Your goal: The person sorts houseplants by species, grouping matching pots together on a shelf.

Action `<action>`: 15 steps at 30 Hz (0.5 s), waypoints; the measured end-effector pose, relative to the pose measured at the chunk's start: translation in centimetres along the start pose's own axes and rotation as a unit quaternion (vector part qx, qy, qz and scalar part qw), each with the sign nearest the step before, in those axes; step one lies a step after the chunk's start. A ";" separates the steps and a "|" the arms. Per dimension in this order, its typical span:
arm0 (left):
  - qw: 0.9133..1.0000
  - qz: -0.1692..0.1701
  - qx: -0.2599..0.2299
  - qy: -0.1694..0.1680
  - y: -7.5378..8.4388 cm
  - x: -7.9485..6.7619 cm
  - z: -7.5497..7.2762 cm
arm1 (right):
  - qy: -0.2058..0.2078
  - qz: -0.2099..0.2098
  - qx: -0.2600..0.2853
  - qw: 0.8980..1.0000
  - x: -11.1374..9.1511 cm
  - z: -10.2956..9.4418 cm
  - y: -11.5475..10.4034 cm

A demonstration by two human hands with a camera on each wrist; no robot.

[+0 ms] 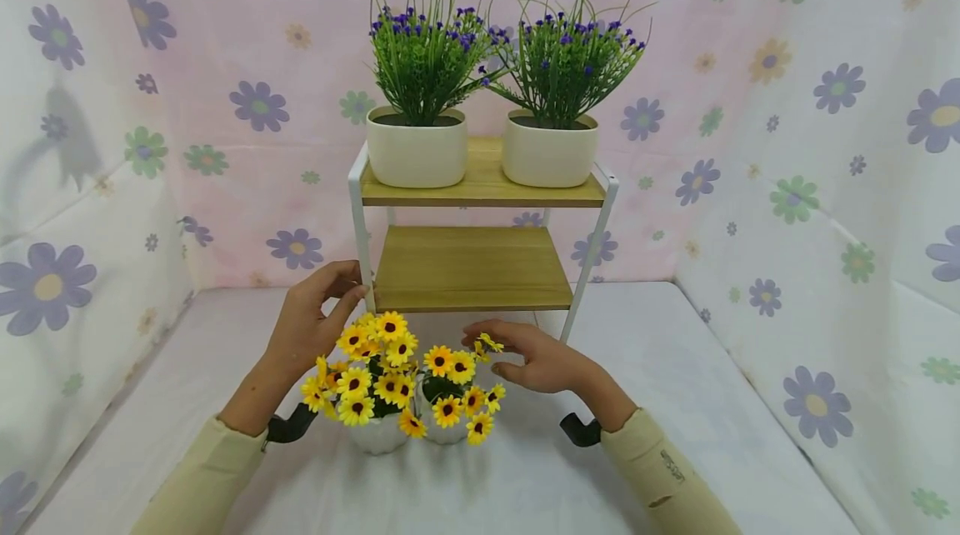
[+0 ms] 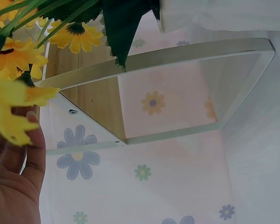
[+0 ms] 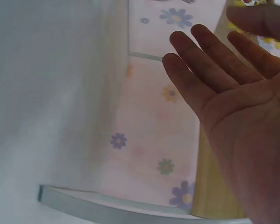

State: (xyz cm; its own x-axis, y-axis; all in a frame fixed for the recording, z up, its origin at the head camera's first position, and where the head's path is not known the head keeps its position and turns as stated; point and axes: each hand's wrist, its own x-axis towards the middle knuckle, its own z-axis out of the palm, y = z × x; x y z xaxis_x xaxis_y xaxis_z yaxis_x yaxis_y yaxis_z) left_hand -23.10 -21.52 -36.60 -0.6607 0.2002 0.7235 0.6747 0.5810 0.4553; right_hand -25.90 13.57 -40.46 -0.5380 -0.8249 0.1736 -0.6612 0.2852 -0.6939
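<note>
A two-tier plant stand (image 1: 472,268) with wooden shelves and a white frame stands ahead. My left hand (image 1: 318,310) grips its front left leg, thumb in front and fingers partly behind; yellow flowers cover part of that hand in the left wrist view. Two white pots of yellow artificial flowers stand before the stand, a fuller left pot (image 1: 378,435) and a smaller right pot (image 1: 447,432). My right hand (image 1: 536,356) hovers beside the smaller pot, fingers loosely extended near an outer bloom (image 1: 487,343). Its palm (image 3: 251,135) holds nothing in the right wrist view.
On the top shelf stand two cream planters, a left planter (image 1: 417,150) and a right planter (image 1: 551,153), with tall grass and purple flowers. White cloth (image 1: 675,402) covers the table. Flower-patterned fabric (image 1: 247,27) encloses the back and sides.
</note>
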 end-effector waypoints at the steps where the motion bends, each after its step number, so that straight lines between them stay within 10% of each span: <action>1: 1.000 0.000 0.000 0.000 0.0 0.0 0.0 | -0.009 0.007 0.003 1.000 0.1 0.3 0.1; 15: 1.000 0.002 0.000 0.002 0.2 0.1 0.0 | -0.018 -0.011 0.043 0.999 1.1 3.7 1.1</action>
State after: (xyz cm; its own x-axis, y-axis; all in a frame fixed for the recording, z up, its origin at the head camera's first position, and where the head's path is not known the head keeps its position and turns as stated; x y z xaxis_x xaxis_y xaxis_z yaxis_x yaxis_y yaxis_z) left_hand -23.05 -21.38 -36.52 -0.6574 0.1992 0.7268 0.6769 0.5800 0.4533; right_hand -25.28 11.20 -43.63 -0.5039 -0.8479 0.1647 -0.6236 0.2252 -0.7486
